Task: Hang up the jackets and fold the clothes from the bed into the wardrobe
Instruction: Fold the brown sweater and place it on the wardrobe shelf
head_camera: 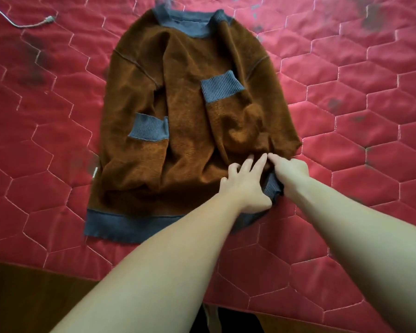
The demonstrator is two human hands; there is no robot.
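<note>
1. Cable (22, 24), grey, lies on the red quilted bedspread (346, 97), well off the sweater's upper-left shoulder.
2. Sweater (185, 121), brown fleece with blue ribbed trim, lies flat in the middle of the bedspread, collar (190, 26) at its far end and hem band (135, 227) nearest me.
3. Both sleeves are folded in over the sweater's body; one blue cuff (149, 128) rests on its left half, the other cuff (222, 88) sits higher on its right half.
4. My left hand (246, 186) rests on the sweater's lower right part, fingers spread apart and pressed flat on the fleece, thumb down by the blue hem.
5. My right hand (291, 173) sits just beside it at the sweater's lower right corner, fingers curled together and clamped on the bunched edge where brown fabric meets blue rib.
6. The two hands' fingertips nearly touch above that corner.
</note>
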